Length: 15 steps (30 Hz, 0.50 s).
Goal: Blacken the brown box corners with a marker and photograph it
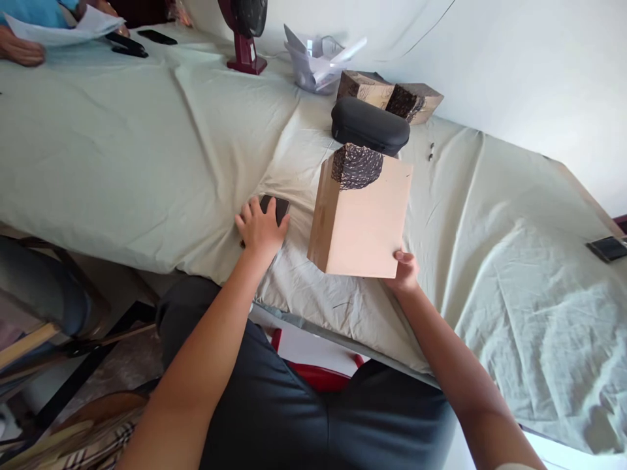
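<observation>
In my right hand [404,270] is a cardboard box [368,225], gripped at its lower right corner with the thumb on the front face. Black scribbled marking covers the box's upper left corner, and brown tape runs along its left side. Over a dark phone [281,207] on the cloth, my left hand [259,228] lies with its fingers spread, touching the phone's top. The phone is partly hidden under that hand. Just behind the box sits a black hard case [369,125].
A light green cloth [132,150] covers the table. Behind stand more scribbled boxes [416,101], a clear basket [306,73] with papers and a maroon fan [246,59]. Another phone [607,249] lies far right. At top left, another person's hand [22,49] holds papers [68,29].
</observation>
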### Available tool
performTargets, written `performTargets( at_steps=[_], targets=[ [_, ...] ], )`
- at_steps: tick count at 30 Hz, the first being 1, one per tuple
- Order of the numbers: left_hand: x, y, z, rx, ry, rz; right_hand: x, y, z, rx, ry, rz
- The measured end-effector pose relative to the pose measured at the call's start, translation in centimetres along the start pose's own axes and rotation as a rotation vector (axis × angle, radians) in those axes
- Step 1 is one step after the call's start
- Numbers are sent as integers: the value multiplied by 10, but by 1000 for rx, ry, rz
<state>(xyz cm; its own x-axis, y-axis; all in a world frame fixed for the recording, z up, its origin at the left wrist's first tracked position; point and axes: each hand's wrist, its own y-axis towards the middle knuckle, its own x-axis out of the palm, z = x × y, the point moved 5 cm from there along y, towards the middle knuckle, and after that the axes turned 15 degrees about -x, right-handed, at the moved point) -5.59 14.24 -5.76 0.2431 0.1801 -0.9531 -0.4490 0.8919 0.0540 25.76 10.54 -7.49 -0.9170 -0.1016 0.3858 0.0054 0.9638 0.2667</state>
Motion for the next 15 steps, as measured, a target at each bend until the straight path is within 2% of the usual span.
performTargets(
  at_steps=[2,4,7,11,15],
  targets=[
    [5,-1,6,93,18,-50,1,0,0,6,1,-6],
    [13,-2,10,165,59,-154,3,0,0,13,14,-11],
    [19,-1,10,175,119,-252,3,-2,0,28,40,-1],
    [18,-3,9,176,116,-259,3,-3,-1,54,28,25],
    [9,-13,10,214,-18,-176,2,-4,0,63,2,15]
  ],
)
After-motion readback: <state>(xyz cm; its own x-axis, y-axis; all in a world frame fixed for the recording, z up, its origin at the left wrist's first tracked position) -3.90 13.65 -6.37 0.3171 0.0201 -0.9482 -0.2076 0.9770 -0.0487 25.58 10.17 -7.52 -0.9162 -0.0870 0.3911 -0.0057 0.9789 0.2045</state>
